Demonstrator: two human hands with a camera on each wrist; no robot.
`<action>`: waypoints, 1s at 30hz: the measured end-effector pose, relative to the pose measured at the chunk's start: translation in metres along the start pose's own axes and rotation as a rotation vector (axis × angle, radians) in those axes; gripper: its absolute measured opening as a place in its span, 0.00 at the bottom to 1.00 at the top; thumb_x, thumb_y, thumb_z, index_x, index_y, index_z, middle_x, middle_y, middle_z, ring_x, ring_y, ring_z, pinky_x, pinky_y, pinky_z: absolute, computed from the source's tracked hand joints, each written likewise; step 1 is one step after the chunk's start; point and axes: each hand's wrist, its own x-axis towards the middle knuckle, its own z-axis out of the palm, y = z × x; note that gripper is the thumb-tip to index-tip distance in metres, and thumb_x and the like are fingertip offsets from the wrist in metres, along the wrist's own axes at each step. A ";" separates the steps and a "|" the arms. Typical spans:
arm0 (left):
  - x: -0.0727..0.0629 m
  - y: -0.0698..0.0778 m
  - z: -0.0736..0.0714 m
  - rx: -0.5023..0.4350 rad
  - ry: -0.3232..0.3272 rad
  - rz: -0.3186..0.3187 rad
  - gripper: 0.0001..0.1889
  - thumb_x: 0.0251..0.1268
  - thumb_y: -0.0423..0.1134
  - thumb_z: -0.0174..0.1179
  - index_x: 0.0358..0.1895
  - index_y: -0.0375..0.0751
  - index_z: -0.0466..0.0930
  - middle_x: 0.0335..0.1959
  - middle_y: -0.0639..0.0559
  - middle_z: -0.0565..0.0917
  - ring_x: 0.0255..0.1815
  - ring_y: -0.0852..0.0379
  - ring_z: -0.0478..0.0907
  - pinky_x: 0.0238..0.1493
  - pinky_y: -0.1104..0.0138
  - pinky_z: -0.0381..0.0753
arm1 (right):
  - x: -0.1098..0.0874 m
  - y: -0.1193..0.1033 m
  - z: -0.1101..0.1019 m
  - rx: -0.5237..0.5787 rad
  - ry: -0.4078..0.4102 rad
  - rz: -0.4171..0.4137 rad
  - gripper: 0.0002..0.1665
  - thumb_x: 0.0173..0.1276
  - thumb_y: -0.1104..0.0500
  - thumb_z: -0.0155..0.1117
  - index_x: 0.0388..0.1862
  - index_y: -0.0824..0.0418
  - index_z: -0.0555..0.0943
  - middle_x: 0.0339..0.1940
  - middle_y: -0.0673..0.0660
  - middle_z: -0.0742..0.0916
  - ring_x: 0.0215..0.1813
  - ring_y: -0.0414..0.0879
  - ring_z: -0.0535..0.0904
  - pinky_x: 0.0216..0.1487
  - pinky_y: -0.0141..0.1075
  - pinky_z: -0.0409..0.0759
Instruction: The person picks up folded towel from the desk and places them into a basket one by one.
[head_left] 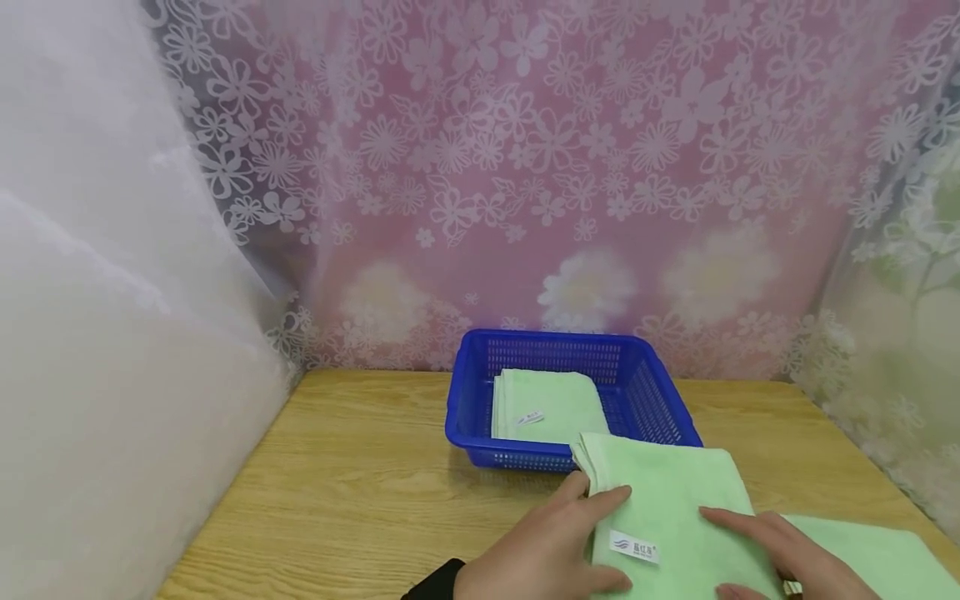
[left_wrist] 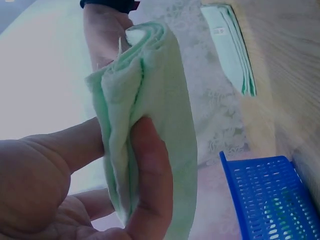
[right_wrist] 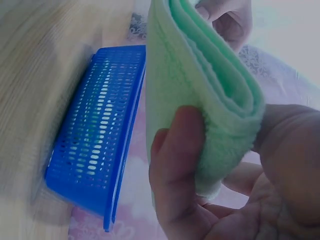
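Left hand [head_left: 547,542] and right hand [head_left: 798,554] are positioned nearest the camera, along the lower edge of the head view. Between them, a folded light-green towel [head_left: 671,492] is gripped: its left edge is pinched by the left fingers and thumb, its right edge by the right fingers and thumb. The towel is supported clear of the bench [head_left: 322,467], before the near right corner of the blue basket [head_left: 517,447]; its white label [head_left: 633,547] is turned upward.

Status, as judged from the present layout: one folded towel [head_left: 562,408] is already seated inside the basket, toward its left side. The gripped towel appears fully folded but is not yet inside. A third towel [head_left: 873,550], also in folded layers, is laid on the bench at the right, partly hidden by the right hand, and is still outside the basket. Whether further towels lie beyond the frame cannot be determined.
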 end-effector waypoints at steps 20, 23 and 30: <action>0.008 -0.018 -0.063 -0.132 0.103 0.044 0.39 0.66 0.42 0.74 0.80 0.53 0.68 0.49 0.56 0.73 0.39 0.64 0.67 0.45 0.72 0.70 | 0.044 -0.055 -0.036 0.250 0.035 -0.210 0.42 0.76 0.50 0.68 0.84 0.48 0.62 0.80 0.74 0.67 0.56 0.61 0.87 0.38 0.32 0.84; 0.012 -0.022 -0.075 -0.138 0.105 0.042 0.39 0.68 0.41 0.72 0.80 0.52 0.67 0.54 0.54 0.74 0.42 0.62 0.70 0.47 0.71 0.73 | 0.055 -0.066 -0.039 0.271 0.079 -0.255 0.41 0.75 0.50 0.69 0.83 0.46 0.64 0.79 0.70 0.70 0.54 0.57 0.88 0.38 0.31 0.84; 0.018 -0.032 -0.096 -0.188 0.155 0.042 0.36 0.73 0.38 0.67 0.82 0.51 0.65 0.68 0.45 0.74 0.49 0.54 0.74 0.45 0.68 0.78 | 0.081 -0.089 -0.048 0.304 0.126 -0.364 0.39 0.76 0.53 0.69 0.81 0.52 0.67 0.78 0.74 0.69 0.56 0.61 0.88 0.38 0.31 0.84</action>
